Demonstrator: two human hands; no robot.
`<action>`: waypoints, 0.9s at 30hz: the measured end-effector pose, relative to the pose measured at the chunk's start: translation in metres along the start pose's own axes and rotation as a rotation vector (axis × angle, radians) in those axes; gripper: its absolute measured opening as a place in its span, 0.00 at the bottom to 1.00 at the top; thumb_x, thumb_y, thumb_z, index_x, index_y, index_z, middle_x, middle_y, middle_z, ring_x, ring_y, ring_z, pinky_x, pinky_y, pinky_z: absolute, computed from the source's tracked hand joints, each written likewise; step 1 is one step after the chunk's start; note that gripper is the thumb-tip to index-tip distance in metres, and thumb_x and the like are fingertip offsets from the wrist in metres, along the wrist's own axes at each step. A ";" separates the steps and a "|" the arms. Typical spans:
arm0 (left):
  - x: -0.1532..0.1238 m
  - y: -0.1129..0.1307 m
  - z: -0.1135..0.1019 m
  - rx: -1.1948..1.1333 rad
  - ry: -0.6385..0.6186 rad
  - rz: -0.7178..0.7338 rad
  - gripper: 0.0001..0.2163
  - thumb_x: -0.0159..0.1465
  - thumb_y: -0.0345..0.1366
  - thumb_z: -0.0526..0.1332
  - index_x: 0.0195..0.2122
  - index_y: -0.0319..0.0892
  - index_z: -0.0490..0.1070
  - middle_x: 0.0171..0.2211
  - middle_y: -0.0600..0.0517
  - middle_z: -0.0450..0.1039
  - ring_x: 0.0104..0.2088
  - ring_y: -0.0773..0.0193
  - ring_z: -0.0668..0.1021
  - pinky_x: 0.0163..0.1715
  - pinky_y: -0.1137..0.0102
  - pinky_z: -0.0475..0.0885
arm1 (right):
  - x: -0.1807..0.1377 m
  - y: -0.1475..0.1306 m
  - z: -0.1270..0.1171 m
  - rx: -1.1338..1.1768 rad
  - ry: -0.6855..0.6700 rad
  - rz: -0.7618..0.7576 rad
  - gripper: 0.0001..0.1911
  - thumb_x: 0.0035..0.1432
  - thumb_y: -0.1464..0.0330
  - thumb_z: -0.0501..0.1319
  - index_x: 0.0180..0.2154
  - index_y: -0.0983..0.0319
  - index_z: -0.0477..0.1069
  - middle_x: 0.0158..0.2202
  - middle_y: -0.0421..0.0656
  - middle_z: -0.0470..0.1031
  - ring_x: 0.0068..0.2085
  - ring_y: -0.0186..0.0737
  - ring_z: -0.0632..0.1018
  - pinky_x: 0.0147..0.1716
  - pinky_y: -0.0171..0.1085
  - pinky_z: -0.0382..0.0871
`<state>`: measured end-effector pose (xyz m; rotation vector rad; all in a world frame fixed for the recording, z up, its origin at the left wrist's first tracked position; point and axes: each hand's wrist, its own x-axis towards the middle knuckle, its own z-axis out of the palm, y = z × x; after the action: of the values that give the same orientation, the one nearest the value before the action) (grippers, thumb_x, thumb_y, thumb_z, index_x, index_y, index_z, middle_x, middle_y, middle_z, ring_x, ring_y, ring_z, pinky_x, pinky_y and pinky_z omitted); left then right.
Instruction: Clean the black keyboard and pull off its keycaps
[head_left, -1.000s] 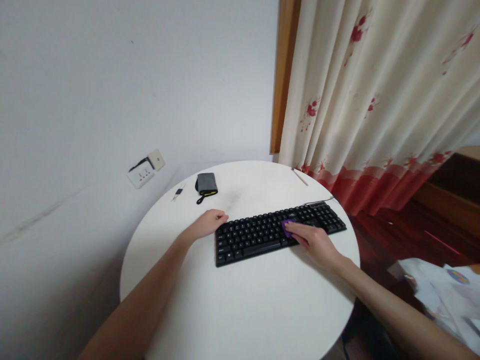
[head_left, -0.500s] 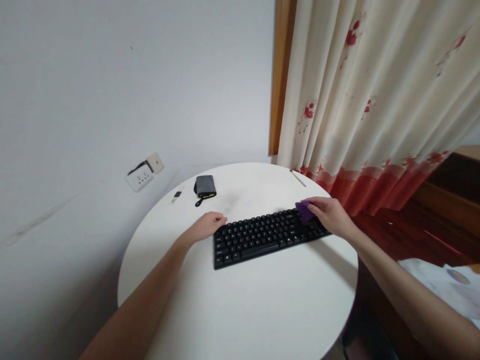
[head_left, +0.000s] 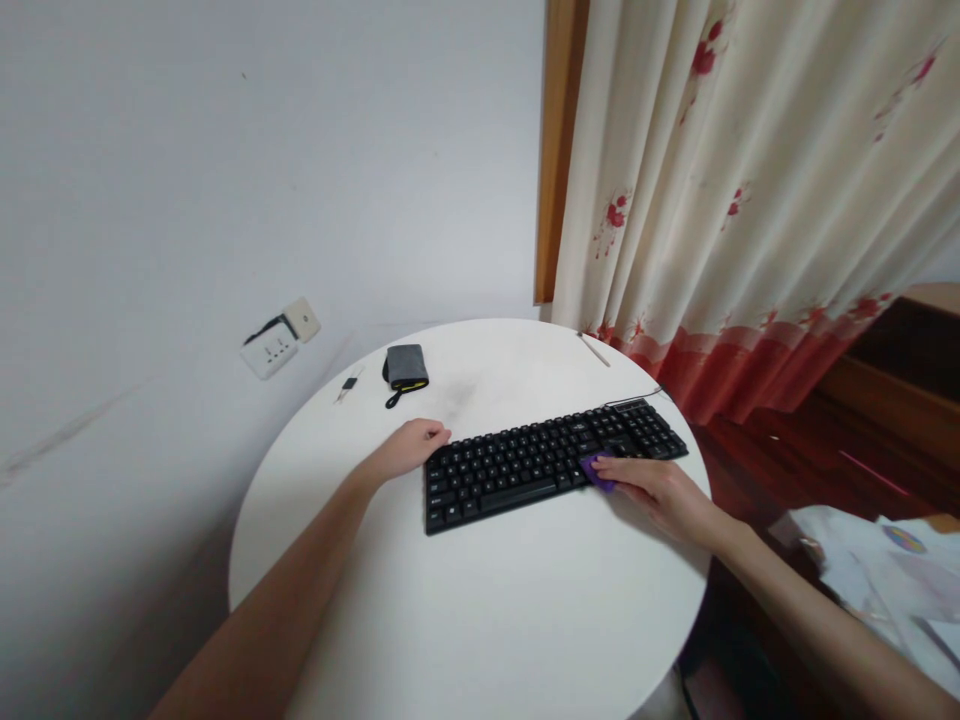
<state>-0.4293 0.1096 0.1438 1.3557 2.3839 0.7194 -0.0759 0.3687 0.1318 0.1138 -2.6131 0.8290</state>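
A black keyboard (head_left: 525,462) lies across a round white table (head_left: 487,620). My left hand (head_left: 411,446) rests curled against the keyboard's left end, fingers closed on its corner. My right hand (head_left: 654,489) presses a small purple cloth (head_left: 598,470) onto the keyboard's near edge, right of the middle, fingers closed over it.
A grey pouch (head_left: 406,367) with a black strap and a small key-like item (head_left: 347,384) lie at the table's far left. A thin stick (head_left: 594,350) lies at the far edge. A wall socket (head_left: 271,346), a flowered curtain (head_left: 735,200) and papers (head_left: 877,580) at right surround the table.
My right hand with the purple cloth went from the keyboard's middle to its far right end, then came back down to the near edge. The left hand stayed put.
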 end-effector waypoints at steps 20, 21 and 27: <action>-0.002 0.003 0.001 -0.187 -0.016 -0.160 0.35 0.61 0.67 0.44 0.26 0.39 0.72 0.21 0.50 0.70 0.20 0.63 0.69 0.23 0.68 0.64 | 0.042 0.043 -0.013 -0.102 0.092 0.137 0.16 0.65 0.70 0.56 0.49 0.53 0.79 0.52 0.38 0.79 0.54 0.46 0.79 0.59 0.47 0.71; -0.003 0.005 0.000 -0.188 -0.020 -0.160 0.35 0.61 0.68 0.44 0.26 0.39 0.72 0.21 0.50 0.70 0.21 0.63 0.69 0.23 0.68 0.64 | 0.032 0.038 -0.014 -0.076 0.069 0.121 0.16 0.66 0.70 0.56 0.50 0.53 0.78 0.53 0.38 0.78 0.55 0.46 0.78 0.59 0.47 0.70; -0.003 0.007 0.001 -0.187 -0.014 -0.145 0.34 0.61 0.66 0.45 0.25 0.40 0.73 0.20 0.50 0.69 0.21 0.62 0.69 0.24 0.68 0.64 | -0.012 0.012 -0.035 0.087 -0.039 0.166 0.16 0.67 0.63 0.56 0.51 0.56 0.78 0.54 0.44 0.78 0.56 0.48 0.77 0.58 0.46 0.71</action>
<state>-0.4229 0.1103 0.1470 1.0971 2.3095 0.8643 -0.0552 0.3976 0.1467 -0.0645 -2.6509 1.0070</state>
